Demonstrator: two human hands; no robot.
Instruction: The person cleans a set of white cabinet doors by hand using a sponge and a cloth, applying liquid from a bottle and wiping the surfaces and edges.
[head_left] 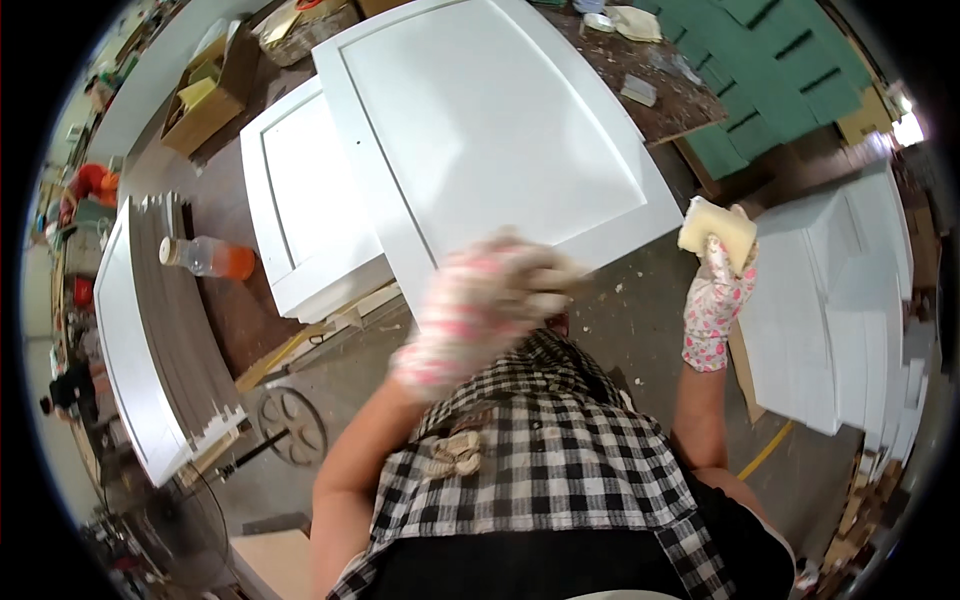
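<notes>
Holding a pale-yellow, square-edged foam block (pixel 728 222), the right hand (pixel 717 305), in a floral-printed glove, is raised just beyond the right corner of a white panelled door (pixel 500 130); its fingers are closed on the block, thumb across the near face. The left hand (pixel 470 315), gloved alike, is blurred over the door's near edge; its fingers appear partly bent, though whether they grip or touch anything cannot be told. The door is smooth, with a flat recessed centre inside a broad frame, and partly overlaps a second white door (pixel 318 185). On the brown counter (pixel 225 315) to the left stands a clear bottle (pixel 208 258) of orange liquid, near a stack of panels (pixel 170 330). Grey floor (pixel 375 365) opens between the door's near edge and the checked apron (pixel 560 455), and rightward to stacked white boards (pixel 800 320).
</notes>
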